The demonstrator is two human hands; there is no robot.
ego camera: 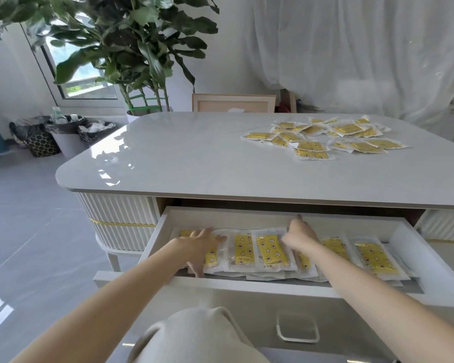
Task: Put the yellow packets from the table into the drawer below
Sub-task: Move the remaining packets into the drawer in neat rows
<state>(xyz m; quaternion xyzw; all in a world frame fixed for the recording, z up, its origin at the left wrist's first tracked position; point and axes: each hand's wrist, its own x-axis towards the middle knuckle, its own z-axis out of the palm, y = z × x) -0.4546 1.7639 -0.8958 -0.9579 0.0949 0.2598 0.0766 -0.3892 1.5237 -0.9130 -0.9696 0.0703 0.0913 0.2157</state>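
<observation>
Left hand (201,247) lies flat, fingers spread, on the row of yellow packets (269,248) in the pulled-out drawer (247,286); right hand (299,237) rests there too, grip unclear. Loose packets (323,134) sit far right on the table (194,158). Print shows stars; wording unreadable

Leftmost packet (212,258): largely covered by the left hand (202,247). Fourth packet (303,260): upper half hidden by the right hand (300,235), whose grip is not discerned. Lower packets (262,276), on the wrist side of both hands: only edges shown. Print on all: too small to be read.
</observation>
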